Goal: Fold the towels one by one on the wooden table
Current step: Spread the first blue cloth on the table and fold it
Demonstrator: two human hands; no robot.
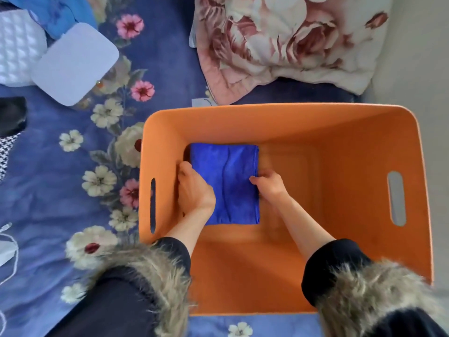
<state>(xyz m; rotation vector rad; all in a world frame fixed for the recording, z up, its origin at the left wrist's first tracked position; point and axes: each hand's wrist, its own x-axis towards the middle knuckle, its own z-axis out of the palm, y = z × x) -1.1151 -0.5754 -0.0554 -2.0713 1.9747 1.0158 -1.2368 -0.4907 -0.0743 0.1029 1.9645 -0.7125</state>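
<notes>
A folded blue towel lies flat on the bottom of an orange bin, against its left wall. Both my arms reach down into the bin. My left hand grips the towel's left edge, fingers curled under it beside the bin wall. My right hand holds the towel's right edge, with the fingers tucked under the cloth. Fur-trimmed dark sleeves cover both forearms. No wooden table shows in this view.
The bin stands on a blue floral bedspread. A pink floral quilt lies behind the bin. A white rounded lid and a white textured box sit at the far left. The bin's right half holds nothing.
</notes>
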